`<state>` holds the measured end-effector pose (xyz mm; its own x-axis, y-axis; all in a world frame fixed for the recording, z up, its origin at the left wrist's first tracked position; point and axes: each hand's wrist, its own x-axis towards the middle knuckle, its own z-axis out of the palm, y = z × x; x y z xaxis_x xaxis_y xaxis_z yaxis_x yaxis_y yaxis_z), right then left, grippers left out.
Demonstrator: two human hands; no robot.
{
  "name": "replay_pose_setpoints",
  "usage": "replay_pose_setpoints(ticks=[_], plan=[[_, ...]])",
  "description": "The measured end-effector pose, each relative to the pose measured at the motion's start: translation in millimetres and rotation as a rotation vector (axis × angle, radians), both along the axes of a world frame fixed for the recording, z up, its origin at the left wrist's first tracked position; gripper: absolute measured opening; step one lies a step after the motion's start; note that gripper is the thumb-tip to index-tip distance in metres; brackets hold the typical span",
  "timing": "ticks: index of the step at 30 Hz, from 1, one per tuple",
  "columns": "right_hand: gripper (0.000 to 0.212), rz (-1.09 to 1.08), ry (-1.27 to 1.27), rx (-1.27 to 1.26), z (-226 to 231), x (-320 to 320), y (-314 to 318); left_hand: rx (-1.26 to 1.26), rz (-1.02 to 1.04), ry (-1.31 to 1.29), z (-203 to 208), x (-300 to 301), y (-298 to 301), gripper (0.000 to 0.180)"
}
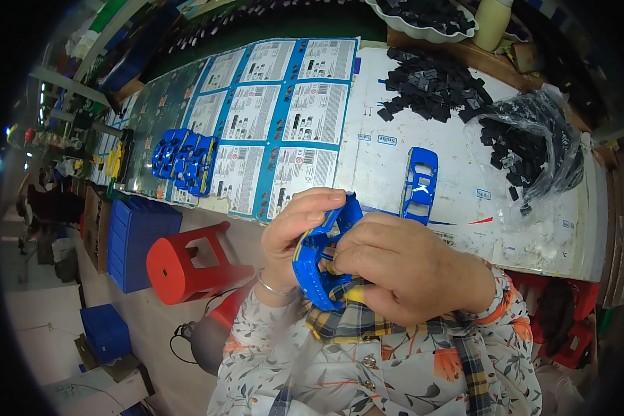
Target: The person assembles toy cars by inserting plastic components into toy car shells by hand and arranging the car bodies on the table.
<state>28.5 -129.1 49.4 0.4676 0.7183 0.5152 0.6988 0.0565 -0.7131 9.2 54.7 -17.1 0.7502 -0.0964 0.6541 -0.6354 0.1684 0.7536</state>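
Note:
My left hand (289, 239) grips a blue toy car body shell (316, 274) by its side, tilted so its hollow underside and window openings show. My right hand (402, 267) is closed at the shell's inner side, thumb and fingers drawn together. Whatever its fingertips pinch is hidden by the hand and the shell. Beyond my right hand, another blue car shell (420, 184) lies alone on the white tabletop. A row of several blue car shells (185, 161) sits close together on the table's left part.
Small black plastic parts (433, 84) are heaped at the back right, beside a clear plastic bag (561, 149) holding more. A white bowl (430, 29) of black parts and a pale bottle (493, 24) stand behind. Left of me are a red stool (170, 270) and blue crates (142, 239).

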Motion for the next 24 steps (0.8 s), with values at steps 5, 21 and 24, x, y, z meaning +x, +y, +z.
replay_pose_setpoints(ticks=[5, 21, 24], plan=[[0.021, -0.173, -0.099, 0.026, -22.9, -0.5, 2.4, 0.122, -0.041, 0.087, -1.1, 1.8, -6.0, 0.05], [0.015, -0.25, 0.776, 0.021, -61.7, 6.1, -43.6, -0.037, -0.227, 0.831, -16.5, -12.5, -26.6, 0.074], [0.017, -0.683, 0.46, -0.187, -68.0, 15.8, -85.6, -0.151, -0.222, 0.907, -15.0, -13.4, -23.4, 0.069]])
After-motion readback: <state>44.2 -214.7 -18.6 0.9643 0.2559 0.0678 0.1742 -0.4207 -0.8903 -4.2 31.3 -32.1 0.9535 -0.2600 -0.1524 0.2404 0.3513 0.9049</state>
